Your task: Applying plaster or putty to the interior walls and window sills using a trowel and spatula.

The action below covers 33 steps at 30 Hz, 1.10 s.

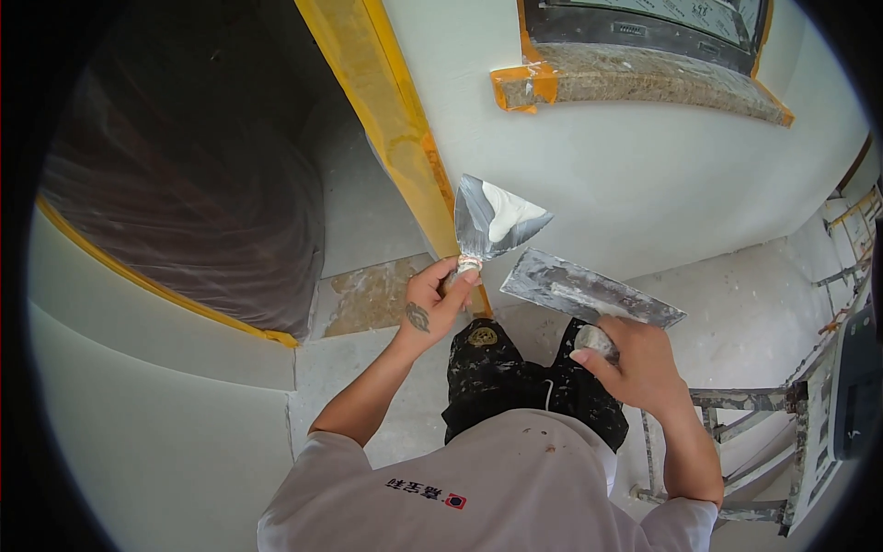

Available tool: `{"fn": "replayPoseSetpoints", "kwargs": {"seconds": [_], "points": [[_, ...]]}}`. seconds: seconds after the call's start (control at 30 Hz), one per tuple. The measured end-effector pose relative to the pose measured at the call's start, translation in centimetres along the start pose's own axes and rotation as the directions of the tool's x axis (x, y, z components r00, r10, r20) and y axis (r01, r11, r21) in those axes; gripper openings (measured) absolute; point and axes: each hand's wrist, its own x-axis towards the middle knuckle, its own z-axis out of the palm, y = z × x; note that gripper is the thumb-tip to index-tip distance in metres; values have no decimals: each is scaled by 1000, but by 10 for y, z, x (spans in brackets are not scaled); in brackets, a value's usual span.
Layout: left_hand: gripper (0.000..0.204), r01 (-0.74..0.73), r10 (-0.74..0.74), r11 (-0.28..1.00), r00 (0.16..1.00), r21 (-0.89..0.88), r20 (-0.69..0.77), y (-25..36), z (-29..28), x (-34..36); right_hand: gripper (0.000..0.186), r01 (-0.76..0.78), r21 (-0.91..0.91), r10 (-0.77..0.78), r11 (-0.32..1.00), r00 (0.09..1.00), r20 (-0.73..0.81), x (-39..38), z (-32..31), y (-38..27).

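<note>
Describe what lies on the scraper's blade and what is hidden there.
White paste lies on the blade, with grey metal showing beside it. The metal under the paste is covered, and the blade's far side faces away; neither can be seen.

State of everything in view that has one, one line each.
Left hand: closed on putty knife handle
Putty knife: blade up, loaded with white paste
Right hand: closed on trowel handle
Trowel: blade smeared
Plastic sheet: hanging, creased
Sill: taped at both ends, dusty
Shorts: white-spattered
Metal frame: standing, stained
</note>
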Motion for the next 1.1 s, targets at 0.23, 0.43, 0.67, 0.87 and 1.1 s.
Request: {"fn": "replayPoseSetpoints", "kwargs": {"seconds": [0.23,0.43,0.67,0.87,1.1], "points": [[20,-364,433,806,900,468,-46,9,0,-5,52,59,-201,-77,978,993,-86,21,0,-18],[18,-270,317,918,940,290,-128,-16,-25,-2,54,-106,-328,38,939,977,-208,64,-24,24],[25,68,-28,883,995,-464,93,-34,-5,-23,60,10,-381,-117,925,959,-259,117,-51,19],[25,144,-49,849,979,-508,196,-43,4,-36,60,59,-462,-192,885,950,-245,135,-65,26],[26,208,-69,845,956,-492,286,-53,2,-41,47,-37,-372,-32,927,983,-179,130,-149,103]]}}
